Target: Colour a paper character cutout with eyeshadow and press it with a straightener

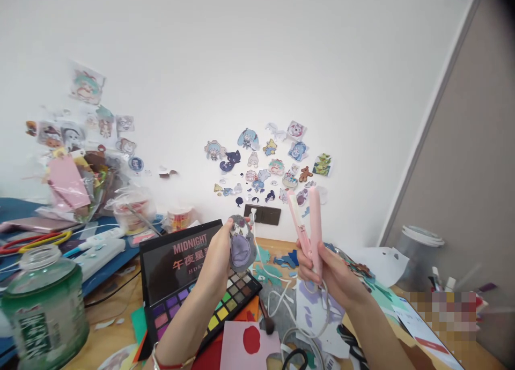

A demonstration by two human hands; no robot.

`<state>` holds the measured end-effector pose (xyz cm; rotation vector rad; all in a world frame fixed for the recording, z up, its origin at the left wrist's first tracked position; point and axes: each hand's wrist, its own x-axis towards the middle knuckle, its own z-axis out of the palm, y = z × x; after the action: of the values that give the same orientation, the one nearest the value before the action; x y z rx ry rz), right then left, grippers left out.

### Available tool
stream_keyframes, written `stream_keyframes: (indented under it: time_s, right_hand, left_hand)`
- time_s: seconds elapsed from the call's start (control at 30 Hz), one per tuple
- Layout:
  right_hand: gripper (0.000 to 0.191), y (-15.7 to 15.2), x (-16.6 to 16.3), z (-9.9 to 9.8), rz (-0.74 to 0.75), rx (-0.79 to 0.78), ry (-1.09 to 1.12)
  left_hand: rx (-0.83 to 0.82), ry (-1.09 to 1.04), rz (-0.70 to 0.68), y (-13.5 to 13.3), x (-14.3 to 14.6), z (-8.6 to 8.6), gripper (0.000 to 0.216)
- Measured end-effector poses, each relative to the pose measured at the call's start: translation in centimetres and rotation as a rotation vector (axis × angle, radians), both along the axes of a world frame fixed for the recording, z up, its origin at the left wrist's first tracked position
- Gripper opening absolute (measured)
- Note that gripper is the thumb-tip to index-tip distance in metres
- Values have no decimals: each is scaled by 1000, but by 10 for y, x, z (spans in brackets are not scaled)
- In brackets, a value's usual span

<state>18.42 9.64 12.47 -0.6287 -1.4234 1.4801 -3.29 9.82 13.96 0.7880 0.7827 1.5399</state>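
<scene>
My left hand (218, 253) is closed on the edge of a grey and purple paper cutout (241, 251) with a small drawn figure, held upright above an open eyeshadow palette (167, 265). My right hand (328, 271) grips a slim pink hair straightener (316, 228) by its lower end. Its two plates point upward and stand apart in a narrow V. From its base a white cord (300, 330) loops down over the table. The straightener and the cutout do not touch. Part of the palette is hidden behind my left forearm.
A green glass jar (46, 311) stands at left near yellow-handled scissors (44, 243). Paper scraps, a makeup brush (268, 322) and pink paper (237, 354) lie in front. Character stickers (276, 166) cover the wall above a dark socket (269, 215). A lidded bucket (420, 260) is at right.
</scene>
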Motion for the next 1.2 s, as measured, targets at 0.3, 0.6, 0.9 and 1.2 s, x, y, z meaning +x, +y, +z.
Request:
stream_keyframes:
  time_s: [0.3, 0.6, 0.9, 1.2]
  right_hand:
    - [53, -16, -31, -8, 347, -129, 327]
    - [55, -26, -35, -12, 481, -167, 289]
    - [52, -39, -33, -8, 425, -89, 172]
    - [47, -54, -41, -3, 219, 157, -2]
  left_hand:
    - [139, 147, -94, -22, 22, 7, 33]
    - [281, 320, 96, -34, 33, 7, 32]
    - [288, 284, 174, -40, 28, 10, 31]
    - [543, 349, 375, -65, 40, 9, 26]
